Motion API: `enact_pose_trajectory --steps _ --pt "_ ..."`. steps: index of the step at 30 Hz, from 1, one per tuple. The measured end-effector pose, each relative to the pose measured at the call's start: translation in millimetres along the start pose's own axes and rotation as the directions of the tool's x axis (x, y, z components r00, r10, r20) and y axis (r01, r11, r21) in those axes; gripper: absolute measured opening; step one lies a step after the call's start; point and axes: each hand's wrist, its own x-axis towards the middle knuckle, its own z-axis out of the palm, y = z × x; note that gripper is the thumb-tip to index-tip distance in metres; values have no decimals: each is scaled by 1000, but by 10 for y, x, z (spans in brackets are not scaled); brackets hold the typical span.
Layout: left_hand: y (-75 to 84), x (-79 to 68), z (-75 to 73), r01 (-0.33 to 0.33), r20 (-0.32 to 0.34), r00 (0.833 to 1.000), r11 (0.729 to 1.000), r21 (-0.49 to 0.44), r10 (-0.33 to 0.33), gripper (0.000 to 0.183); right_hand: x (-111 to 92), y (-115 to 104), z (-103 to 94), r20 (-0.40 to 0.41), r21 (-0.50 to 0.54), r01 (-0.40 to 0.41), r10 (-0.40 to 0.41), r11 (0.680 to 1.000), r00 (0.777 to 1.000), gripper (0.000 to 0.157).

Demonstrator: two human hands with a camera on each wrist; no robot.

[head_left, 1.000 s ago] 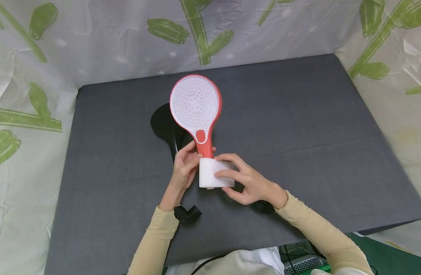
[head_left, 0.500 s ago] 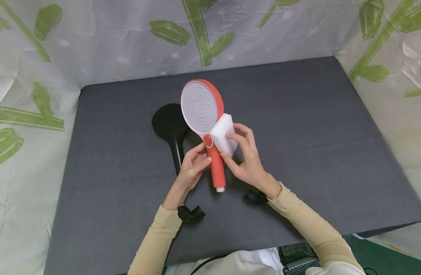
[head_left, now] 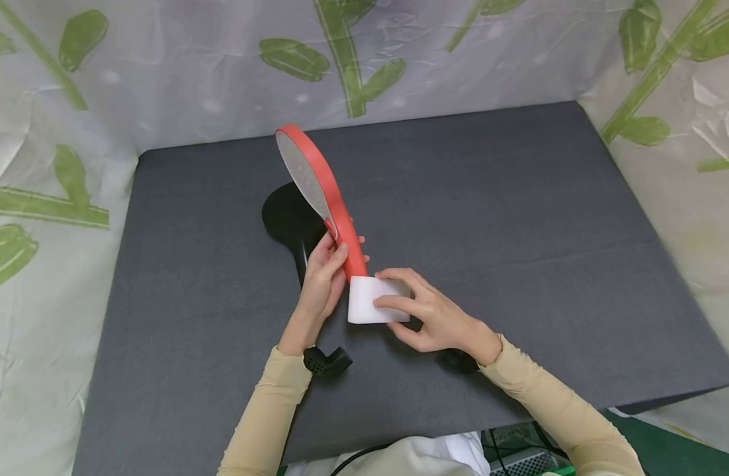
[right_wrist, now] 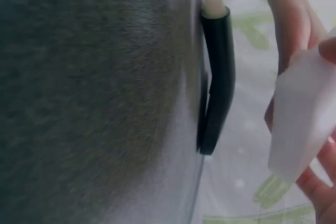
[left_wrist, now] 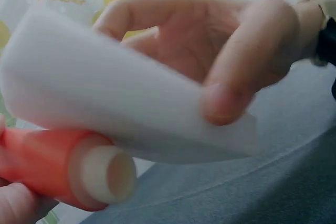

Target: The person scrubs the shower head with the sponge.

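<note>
My left hand point(head_left: 321, 283) grips the handle of a red shower head point(head_left: 343, 221), tilted up with its white nozzle face turned left. A white sponge block point(head_left: 364, 301) is pinched between the thumb and fingers of my right hand point(head_left: 438, 317). It lies against the lower handle and hides that end from the head view. The left wrist view shows the sponge point(left_wrist: 100, 85) along the red handle point(left_wrist: 39, 158), just behind its whitish threaded-looking end point(left_wrist: 107, 174). Behind the left hand, a black shower head point(head_left: 283, 215) lies on the table.
A dark grey cloth covers the table point(head_left: 519, 218). Curtains with green leaf prints point(head_left: 210, 73) close off the back and sides. The person's lap point(head_left: 412, 456) is at the front edge, and cables hang below it at the right.
The red shower head has rolled from facing up to facing left, its head moving left. The right hand has slid the sponge from beside the neck down to the handle's lower end.
</note>
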Motion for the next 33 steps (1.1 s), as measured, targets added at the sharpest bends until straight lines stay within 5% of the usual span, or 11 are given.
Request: enact_pose_trajectory --steps 5,12,16,20,24,28,33 --pt "-63 -27 -5 -13 33 999 999 45 11 41 130 103 33 -150 50 -55 62 997 987 36" --pt "-155 -71 35 -56 157 987 981 183 27 45 392 216 -115 -377 46 -152 158 987 912 46" --pt "-163 -64 46 -74 165 986 971 225 37 40 389 206 -149 -363 61 -170 180 984 914 44" --pt "-114 -24 18 -108 165 984 966 234 70 36 221 157 -37 -302 44 -102 111 994 947 37" --pt "-40 37 -37 -139 180 978 968 208 102 36 2 89 103 -167 -33 -24 18 999 986 29" --pt "15 72 -66 -156 197 973 968 197 117 39 -86 53 134 -63 -97 16 -22 995 998 27" --pt "2 67 -49 -119 220 972 978 173 79 37 110 84 30 -181 -58 1 -11 998 983 29"
